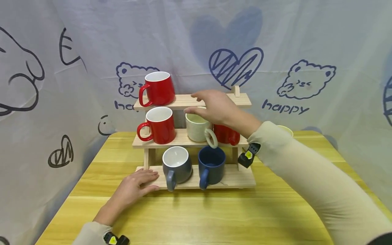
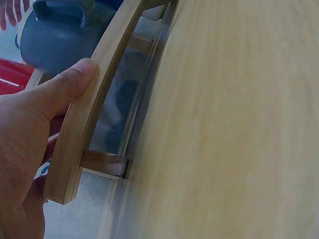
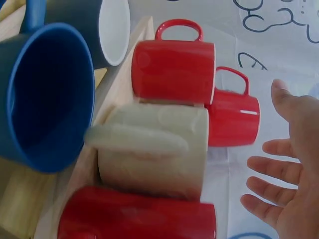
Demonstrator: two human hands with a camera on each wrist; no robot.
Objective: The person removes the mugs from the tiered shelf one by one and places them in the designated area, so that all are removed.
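My left hand (image 1: 133, 186) holds the left end of the bottom board of a three-tier wooden shelf (image 1: 154, 182); in the left wrist view the thumb (image 2: 79, 74) lies along its front edge. Above the middle tier is my right hand (image 1: 215, 107), fingers apart and holding nothing. Just below it stands a cream mug (image 1: 197, 131), apart from the fingers in the right wrist view. A red mug (image 1: 222, 133) beside it is partly hidden by my arm. On that tier's left sits another red mug (image 1: 163, 127); a third red mug (image 1: 160, 90) stands on the top tier.
The bottom tier carries a grey-blue mug (image 1: 180, 170) with a white inside and a dark blue mug (image 1: 215, 172), handles facing forward. Behind my right sleeve a pale yellow rim (image 1: 286, 130) shows. The shelf stands on a wooden table (image 1: 196, 217) before a drawn-on cloth (image 1: 183, 37).
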